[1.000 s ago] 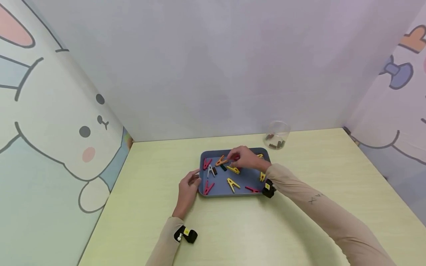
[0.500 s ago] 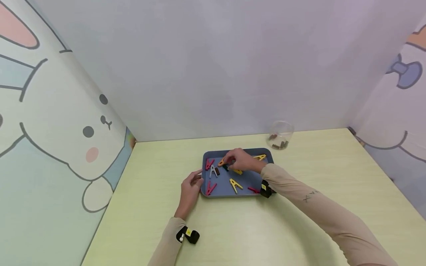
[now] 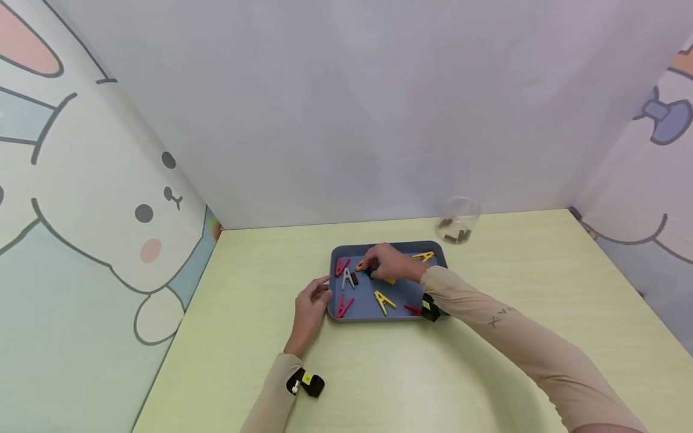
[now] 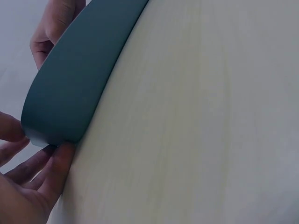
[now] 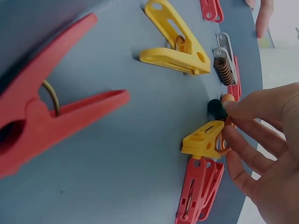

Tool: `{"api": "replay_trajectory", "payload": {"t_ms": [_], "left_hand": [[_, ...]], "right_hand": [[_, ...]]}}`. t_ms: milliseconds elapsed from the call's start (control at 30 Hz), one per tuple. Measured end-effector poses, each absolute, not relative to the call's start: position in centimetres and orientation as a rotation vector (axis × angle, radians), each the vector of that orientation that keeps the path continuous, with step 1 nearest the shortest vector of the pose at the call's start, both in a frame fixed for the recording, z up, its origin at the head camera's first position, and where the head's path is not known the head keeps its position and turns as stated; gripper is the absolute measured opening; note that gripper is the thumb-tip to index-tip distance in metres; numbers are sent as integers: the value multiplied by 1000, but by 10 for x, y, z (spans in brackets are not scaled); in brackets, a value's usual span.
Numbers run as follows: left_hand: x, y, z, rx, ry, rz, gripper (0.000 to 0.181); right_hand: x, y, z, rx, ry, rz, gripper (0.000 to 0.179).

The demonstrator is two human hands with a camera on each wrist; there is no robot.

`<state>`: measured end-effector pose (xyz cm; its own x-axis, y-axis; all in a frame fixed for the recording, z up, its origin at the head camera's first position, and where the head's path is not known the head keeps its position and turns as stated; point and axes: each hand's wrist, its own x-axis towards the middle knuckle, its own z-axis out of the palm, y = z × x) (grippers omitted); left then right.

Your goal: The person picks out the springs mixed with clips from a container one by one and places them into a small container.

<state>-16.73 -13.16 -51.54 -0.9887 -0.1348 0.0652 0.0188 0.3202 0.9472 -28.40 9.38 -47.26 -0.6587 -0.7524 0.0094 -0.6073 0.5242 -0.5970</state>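
Note:
My right hand point(image 3: 391, 262) reaches into the blue-grey tray point(image 3: 387, 318). In the right wrist view, its thumb and fingers pinch a small dark green cylinder point(image 5: 217, 109), partly hidden by the thumb. Close beside it lie an orange clip point(image 3: 360, 265), mostly covered by the hand, and a yellow clip point(image 5: 203, 140). A brown ribbed piece point(image 5: 223, 70) lies against a grey clip point(image 3: 348, 276). My left hand point(image 3: 310, 308) rests at the tray's left side, its fingertips touching the outer wall, as the left wrist view shows.
More clips lie in the tray: a yellow one point(image 3: 384, 302) near the front, another yellow one point(image 3: 424, 256) at the back right, and red clips point(image 3: 343, 305) along the left. A clear round container point(image 3: 459, 220) with several small brown pieces stands behind the tray, to the right.
My right hand has moved left across the tray to the dark green cylinder and now pinches it. The left hand stays at the tray's side. The head view has shifted slightly.

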Motion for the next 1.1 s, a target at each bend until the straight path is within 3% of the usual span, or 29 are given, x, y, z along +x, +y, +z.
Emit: {"api": "replay_trajectory", "payload": {"t_ms": [400,1100], "left_hand": [[-168,-133,-516,102,-2437,-1762,32],[-166,-133,-517,96,-2428,-1777,33]], "right_hand": [[-283,84,-464,-1162,2517,-750,34],[-276,82,-458,-1097,2525,-610,28]]}}
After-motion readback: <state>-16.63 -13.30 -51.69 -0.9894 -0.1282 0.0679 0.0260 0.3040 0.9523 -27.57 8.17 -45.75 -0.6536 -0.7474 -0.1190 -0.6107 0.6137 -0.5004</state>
